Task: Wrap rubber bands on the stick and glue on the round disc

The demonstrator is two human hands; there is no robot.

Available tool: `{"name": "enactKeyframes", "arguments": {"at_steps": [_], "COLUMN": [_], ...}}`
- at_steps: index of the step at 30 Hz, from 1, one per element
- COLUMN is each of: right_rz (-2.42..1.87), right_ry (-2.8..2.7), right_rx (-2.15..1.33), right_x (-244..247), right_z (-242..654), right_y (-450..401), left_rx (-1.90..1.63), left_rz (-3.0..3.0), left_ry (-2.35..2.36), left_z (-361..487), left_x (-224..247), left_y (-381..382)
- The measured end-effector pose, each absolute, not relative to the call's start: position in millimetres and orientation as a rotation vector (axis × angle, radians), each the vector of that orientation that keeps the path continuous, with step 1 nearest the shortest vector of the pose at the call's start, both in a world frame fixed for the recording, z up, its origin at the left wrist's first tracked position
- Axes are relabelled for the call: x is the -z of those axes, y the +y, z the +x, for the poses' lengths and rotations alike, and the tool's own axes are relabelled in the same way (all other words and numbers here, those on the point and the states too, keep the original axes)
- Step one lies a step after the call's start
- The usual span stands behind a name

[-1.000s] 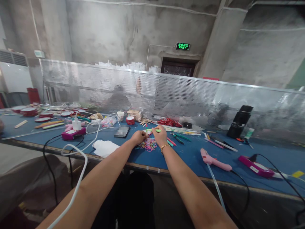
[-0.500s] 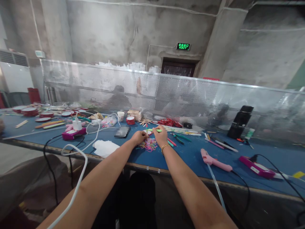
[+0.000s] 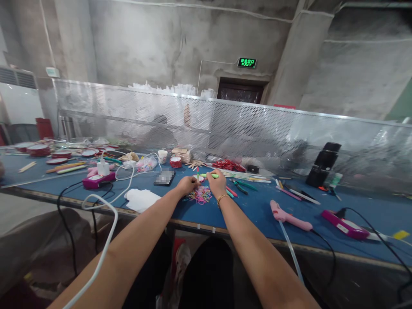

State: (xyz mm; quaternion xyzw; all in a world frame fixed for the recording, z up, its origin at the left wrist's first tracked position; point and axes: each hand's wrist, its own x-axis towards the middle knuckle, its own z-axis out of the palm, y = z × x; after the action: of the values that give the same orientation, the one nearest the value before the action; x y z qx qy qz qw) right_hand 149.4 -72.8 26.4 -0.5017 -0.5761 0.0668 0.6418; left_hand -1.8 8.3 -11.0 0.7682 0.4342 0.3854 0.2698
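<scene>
My left hand [image 3: 187,185] is closed in a pinch at the lower end of an upright thin stick [image 3: 198,170], red above and green below. Just to its right, my right hand [image 3: 217,183] is closed around a bright green pen-like stick [image 3: 212,175], held nearly level and pointing toward the left hand. Below both hands lies a loose heap of colourful small bands [image 3: 201,195]. Behind the fingers, a small white round piece [image 3: 201,178] shows in part. The fingertips are too small to see in detail.
A pink glue gun [image 3: 291,218] and a purple power strip [image 3: 344,224] lie at right. Pliers [image 3: 240,186] are beside my right hand. White cloth [image 3: 140,200], a phone [image 3: 164,177] and a white cable [image 3: 112,223] lie left. A perforated metal screen [image 3: 257,124] stands behind.
Both hands keep nearly the same place and hold. Under the table my legs have shifted, and a shoe now shows between them. The view has moved very slightly.
</scene>
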Motion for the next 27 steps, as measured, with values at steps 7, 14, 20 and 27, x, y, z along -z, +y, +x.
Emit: {"name": "enactKeyframes", "arguments": {"at_steps": [7, 14, 20, 27], "right_rz": [-1.144, -1.16, -1.144, -1.165], "right_ry": [-1.334, -1.338, -1.347, -1.32], "right_rx": [-0.146, -0.167, -0.195, -0.189], "right_x": [-25.1, -24.1, -24.8, -25.0], "right_z": [149.7, 151.0, 150.9, 151.0], "right_y": [-71.0, -69.3, -71.3, -71.3], "left_rx": [-1.02, -0.998, -1.001, -1.036], "left_rz": [2.079, 2.121, 2.114, 2.103], "left_ry": [1.158, 1.19, 1.191, 1.213], "left_z": [-2.0, -2.7, -2.6, -2.2], "left_x": [7.9, 4.3, 5.8, 5.7], "left_y": [3.2, 0.4, 1.6, 1.6]}}
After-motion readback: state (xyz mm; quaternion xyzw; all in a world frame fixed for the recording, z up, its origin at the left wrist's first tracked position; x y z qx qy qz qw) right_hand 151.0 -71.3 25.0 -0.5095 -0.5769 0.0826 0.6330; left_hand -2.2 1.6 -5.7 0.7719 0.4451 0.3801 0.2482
